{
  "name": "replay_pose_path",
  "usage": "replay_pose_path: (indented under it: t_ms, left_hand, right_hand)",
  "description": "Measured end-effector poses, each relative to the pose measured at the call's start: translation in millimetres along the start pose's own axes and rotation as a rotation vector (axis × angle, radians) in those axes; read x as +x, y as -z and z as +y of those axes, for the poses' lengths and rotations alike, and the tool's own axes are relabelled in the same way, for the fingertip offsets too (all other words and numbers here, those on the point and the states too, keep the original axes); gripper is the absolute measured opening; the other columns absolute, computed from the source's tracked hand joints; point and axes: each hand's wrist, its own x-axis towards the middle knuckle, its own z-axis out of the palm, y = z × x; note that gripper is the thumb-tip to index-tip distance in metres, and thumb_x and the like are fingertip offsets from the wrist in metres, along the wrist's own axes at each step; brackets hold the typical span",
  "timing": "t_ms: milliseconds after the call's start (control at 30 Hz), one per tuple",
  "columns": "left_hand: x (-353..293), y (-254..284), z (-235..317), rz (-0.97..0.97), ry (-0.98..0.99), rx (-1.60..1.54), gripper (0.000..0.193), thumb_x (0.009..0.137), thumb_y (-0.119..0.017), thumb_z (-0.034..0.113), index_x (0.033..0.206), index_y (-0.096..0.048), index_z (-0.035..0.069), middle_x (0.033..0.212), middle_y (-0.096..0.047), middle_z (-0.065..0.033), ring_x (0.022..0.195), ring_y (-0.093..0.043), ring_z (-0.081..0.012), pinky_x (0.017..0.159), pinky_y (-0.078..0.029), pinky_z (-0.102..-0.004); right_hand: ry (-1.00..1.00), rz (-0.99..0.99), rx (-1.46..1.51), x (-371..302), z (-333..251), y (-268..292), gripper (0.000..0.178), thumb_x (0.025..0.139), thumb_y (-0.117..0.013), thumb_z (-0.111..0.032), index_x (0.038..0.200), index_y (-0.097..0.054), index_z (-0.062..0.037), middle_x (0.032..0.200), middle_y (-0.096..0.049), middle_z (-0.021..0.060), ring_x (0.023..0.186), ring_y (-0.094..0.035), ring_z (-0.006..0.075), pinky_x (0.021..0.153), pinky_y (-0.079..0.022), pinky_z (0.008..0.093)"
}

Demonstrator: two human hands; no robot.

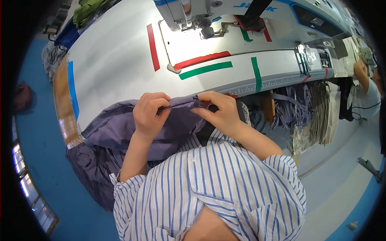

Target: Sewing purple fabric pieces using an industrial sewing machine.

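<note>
Along the tabletop's (108,72) near edge, purple-grey cloth (110,126) overhanging toward the lap; bare white stretch beyond | cloth gathered, edge raised; left hand (151,114) and right hand (220,110) pinching it, fingertips closed | red tape (153,48), green tape (206,70), sewing machine (281,25) behind; blue floor (36,108) left

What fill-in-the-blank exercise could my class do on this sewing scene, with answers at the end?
1. Of the left hand and the right hand, both holding purple fabric, the one nearer the hanging purple strips is the ____ one.
2. Beside the crosswise red strip in front of the sewing machine, on the fabric's side, lies a ____ strip.
3. The white shirt has blue ____.
4. The tape at the left edge of the white table is coloured ____.

Missing words: right; green; stripes; blue.
</note>
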Motion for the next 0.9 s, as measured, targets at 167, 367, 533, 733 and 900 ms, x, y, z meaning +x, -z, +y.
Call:
replay_pose_path:
  t_ms: [167, 367, 533, 733, 900]
  left_hand:
    - [3, 0, -1, -0.050, -0.040, 0.006, 0.034, 0.058, -0.072, -0.006, 0.082, -0.053, 0.008, 0.082, -0.065, -0.0058, 0.072, -0.062, -0.0231, 0.061, -0.048, -0.0312]
    - [5, 10, 7, -0.112, 0.024, 0.002, 0.036, 0.072, -0.075, 0.010, 0.105, -0.060, 0.005, 0.096, -0.066, -0.0111, 0.082, -0.064, -0.0277, 0.071, -0.049, -0.0360]
    - [14, 22, 15, -0.354, 0.298, -0.152, 0.022, 0.083, -0.063, 0.007, 0.106, -0.064, 0.007, 0.096, -0.066, -0.0128, 0.081, -0.065, -0.0281, 0.070, -0.051, -0.0345]
    - [41, 22, 17, -0.937, 0.528, -0.647, 0.041, 0.095, -0.051, 0.013, 0.136, -0.047, 0.010, 0.125, -0.057, -0.0095, 0.102, -0.059, -0.0177, 0.086, -0.047, -0.0292]
    - [22, 4, 8, -1.065, 0.396, -0.853, 0.048, 0.097, -0.040, 0.013, 0.144, -0.032, 0.006, 0.135, -0.047, -0.0120, 0.111, -0.053, -0.0196, 0.095, -0.041, -0.0288]
  right_hand:
    - [-0.267, -0.222, 0.121, 12, -10, 4, 0.023, 0.080, -0.071, -0.008, 0.099, -0.064, 0.0024, 0.083, -0.067, 0.0084, 0.069, -0.061, 0.0115, 0.063, -0.047, 0.0215]
    - [-0.079, -0.121, 0.090, 16, -14, -2, 0.021, 0.085, -0.066, -0.016, 0.076, -0.058, 0.0025, 0.064, -0.054, 0.0187, 0.052, -0.049, 0.0281, 0.051, -0.040, 0.0335]
    - [0.032, -0.188, 0.031, 1, 6, -6, 0.030, 0.085, -0.066, -0.021, 0.070, -0.053, 0.0019, 0.062, -0.050, 0.0190, 0.052, -0.048, 0.0293, 0.052, -0.039, 0.0362]
    - [0.031, -0.435, 0.140, -5, 4, 0, 0.018, 0.088, -0.062, -0.015, 0.083, -0.058, 0.0016, 0.069, -0.057, 0.0147, 0.059, -0.053, 0.0214, 0.058, -0.043, 0.0306]
    - [-0.015, -0.630, 0.182, 2, -9, 15, 0.016, 0.089, -0.062, -0.014, 0.097, -0.065, -0.0008, 0.083, -0.067, 0.0111, 0.070, -0.064, 0.0205, 0.066, -0.049, 0.0261]
